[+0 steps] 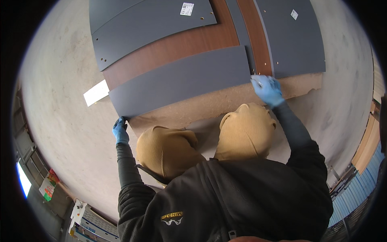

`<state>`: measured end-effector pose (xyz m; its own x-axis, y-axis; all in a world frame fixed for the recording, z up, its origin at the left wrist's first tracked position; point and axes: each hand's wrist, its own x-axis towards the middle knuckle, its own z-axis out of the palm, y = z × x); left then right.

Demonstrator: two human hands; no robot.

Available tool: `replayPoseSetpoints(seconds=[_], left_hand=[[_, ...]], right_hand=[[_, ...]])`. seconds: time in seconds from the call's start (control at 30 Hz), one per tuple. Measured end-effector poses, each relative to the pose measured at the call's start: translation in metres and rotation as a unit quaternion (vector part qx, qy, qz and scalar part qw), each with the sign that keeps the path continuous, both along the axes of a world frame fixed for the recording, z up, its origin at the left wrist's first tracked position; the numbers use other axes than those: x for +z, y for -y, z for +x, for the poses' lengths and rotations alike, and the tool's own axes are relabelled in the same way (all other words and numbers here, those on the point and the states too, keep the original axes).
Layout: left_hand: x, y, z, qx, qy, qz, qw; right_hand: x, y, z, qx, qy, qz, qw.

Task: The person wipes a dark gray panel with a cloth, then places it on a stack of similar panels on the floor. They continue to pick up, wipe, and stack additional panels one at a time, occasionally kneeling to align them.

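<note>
A long dark grey panel lies in front of me, its near edge running between my two hands. My left hand, in a blue glove, is closed at the near left corner of this panel, fingertips on the corner. At the opposite end, my right hand, also gloved in blue and slightly blurred, is beside the near right corner. Its fingers are curled, with a small pale thing among them that I cannot make out. Beneath the panel lies a reddish-brown wood panel, next to a narrow grey strip.
A large grey panel with a white label lies at the far left, another grey panel at the right beside a brown strip. Brown cardboard shows under the boards. A white piece sits on the concrete floor.
</note>
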<state>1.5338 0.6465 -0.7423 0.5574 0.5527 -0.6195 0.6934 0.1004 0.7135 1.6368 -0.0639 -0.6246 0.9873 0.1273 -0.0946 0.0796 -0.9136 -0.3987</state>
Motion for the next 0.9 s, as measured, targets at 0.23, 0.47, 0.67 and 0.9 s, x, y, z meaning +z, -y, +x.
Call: replayPoseSetpoints(seconds=[0.23, 0.47, 0.67, 0.9], left_hand=[[0.005, 0.004, 0.001, -0.060, -0.003, 0.052, 0.997], [0.003, 0.005, 0.003, -0.037, 0.023, 0.041, 0.998], [0.000, 0.007, 0.000, -0.022, 0.037, 0.038, 0.998], [0.000, 0.006, 0.000, -0.028, 0.039, 0.027, 0.998]], right_hand=[[0.011, -0.098, 0.112, -0.043, -0.376, -0.021, 0.925], [-0.009, -0.117, 0.132, -0.052, -0.437, -0.024, 0.898], [-0.010, -0.131, 0.135, -0.086, -0.448, -0.013, 0.890], [0.012, -0.113, 0.130, -0.111, -0.436, 0.022, 0.893]])
